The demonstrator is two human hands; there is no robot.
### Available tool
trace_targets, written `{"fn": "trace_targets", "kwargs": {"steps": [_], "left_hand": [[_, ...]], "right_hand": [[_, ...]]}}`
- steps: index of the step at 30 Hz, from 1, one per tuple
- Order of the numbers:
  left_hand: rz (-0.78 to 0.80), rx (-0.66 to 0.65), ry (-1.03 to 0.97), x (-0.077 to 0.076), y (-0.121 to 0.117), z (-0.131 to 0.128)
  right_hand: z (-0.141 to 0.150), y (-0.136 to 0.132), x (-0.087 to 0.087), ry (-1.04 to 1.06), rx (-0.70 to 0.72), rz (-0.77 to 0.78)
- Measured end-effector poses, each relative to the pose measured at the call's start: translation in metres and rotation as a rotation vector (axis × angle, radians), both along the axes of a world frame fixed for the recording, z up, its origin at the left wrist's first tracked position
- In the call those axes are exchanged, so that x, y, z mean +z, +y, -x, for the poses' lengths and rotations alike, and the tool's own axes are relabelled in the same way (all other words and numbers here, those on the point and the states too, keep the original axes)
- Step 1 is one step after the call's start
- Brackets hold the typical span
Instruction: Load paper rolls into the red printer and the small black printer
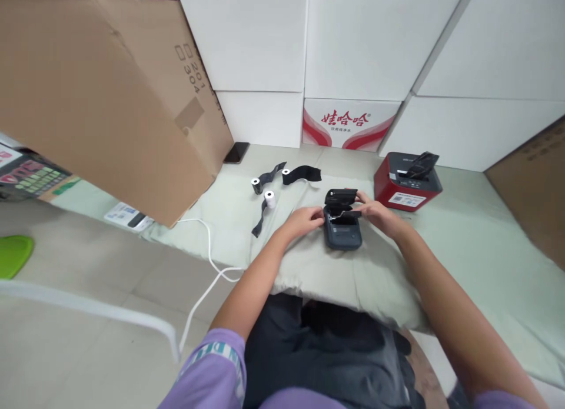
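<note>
In the head view, the left hand (306,220) sits with fingers bunched narrowly at the near-left side of a small dark device (343,237) with a raised lid; whether it grips or just steadies it, I cannot tell. The device stands between the hands. The right hand (375,212) has its fingers partly curled at the device's open top, beside a black strip (352,214); whether it pinches the strip is unclear.

A pale green cloth covers the tabletop (481,244), creased around the hands. Beyond the left hand and to its left lie a white roll (269,199), a black roll (256,186) and another roll with a black tail (304,173). Farther beyond that hand, a phone (237,153) lies by a large brown carton (132,97). Just beyond the right hand and to its right stands a red-and-black box (406,182).

White cartons (353,41) wall off the far side, well beyond both hands. Left of and below the left hand, a white cable (209,250) hangs over pale floor tiles (101,344).
</note>
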State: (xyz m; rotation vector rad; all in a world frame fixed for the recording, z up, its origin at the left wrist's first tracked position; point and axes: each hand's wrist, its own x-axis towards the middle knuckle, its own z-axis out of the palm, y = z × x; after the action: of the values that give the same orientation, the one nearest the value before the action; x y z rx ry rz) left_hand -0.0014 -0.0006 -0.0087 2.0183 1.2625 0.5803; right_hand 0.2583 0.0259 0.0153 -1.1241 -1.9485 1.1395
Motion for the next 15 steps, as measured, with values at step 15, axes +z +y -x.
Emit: {"fn": "trace_targets", "kwargs": {"steps": [15], "left_hand": [[-0.050, -0.016, -0.008, -0.001, 0.000, 0.002]], "right_hand": [[0.034, 0.001, 0.006, -0.709, -0.211, -0.189]]}}
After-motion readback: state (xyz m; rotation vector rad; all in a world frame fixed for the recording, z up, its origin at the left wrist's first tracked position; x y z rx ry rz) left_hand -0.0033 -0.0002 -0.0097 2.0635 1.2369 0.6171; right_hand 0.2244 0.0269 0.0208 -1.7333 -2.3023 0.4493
